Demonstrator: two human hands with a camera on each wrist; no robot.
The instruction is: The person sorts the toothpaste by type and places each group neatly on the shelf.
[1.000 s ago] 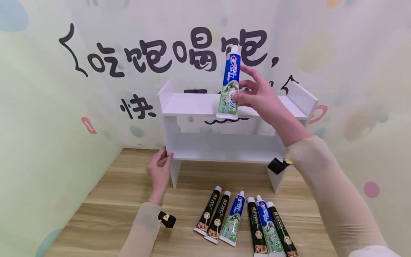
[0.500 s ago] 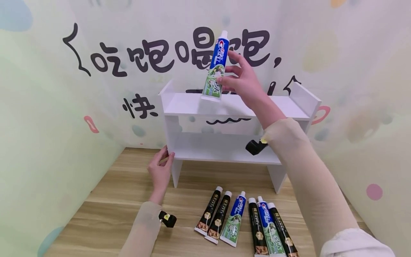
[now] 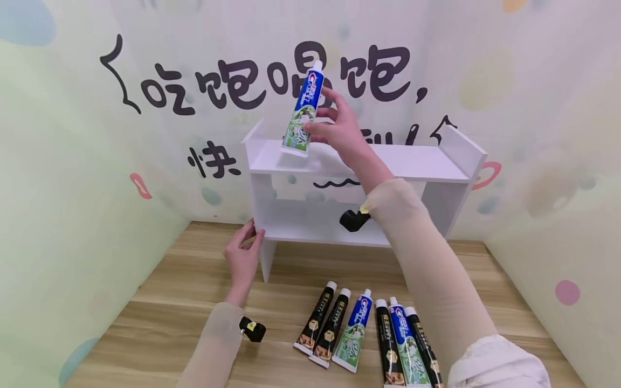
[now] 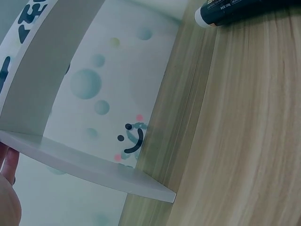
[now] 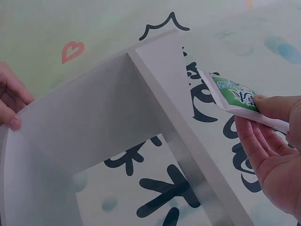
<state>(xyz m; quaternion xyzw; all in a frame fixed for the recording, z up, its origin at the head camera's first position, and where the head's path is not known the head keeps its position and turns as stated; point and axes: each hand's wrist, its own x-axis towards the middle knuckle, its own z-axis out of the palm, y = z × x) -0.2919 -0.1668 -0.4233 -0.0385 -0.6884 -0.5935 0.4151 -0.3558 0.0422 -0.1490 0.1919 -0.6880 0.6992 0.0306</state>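
Note:
My right hand [image 3: 342, 129] grips a blue and green toothpaste tube [image 3: 304, 110] between thumb and fingers, cap up and tilted to the right. The tube is in front of and above the left part of the top board of a white two-tier shelf [image 3: 402, 161]. In the right wrist view the tube's flat crimped end [image 5: 214, 92] points toward the shelf, with a gap between them. My left hand [image 3: 241, 256] pinches the shelf's left side panel near the lower board. Only a bit of that hand [image 4: 8, 188] appears in the left wrist view.
On the wooden table [image 3: 160, 323] before the shelf lie two groups of toothpaste tubes, several black ones [image 3: 320, 318] and two blue-green ones [image 3: 354, 331]. My right forearm [image 3: 427, 269] covers part of the shelf's right side. A printed wall [image 3: 73, 161] stands behind.
My right hand has carried the toothpaste tube leftward, first up and then slightly down, and the tube leans more to the right. The left hand keeps its place on the shelf.

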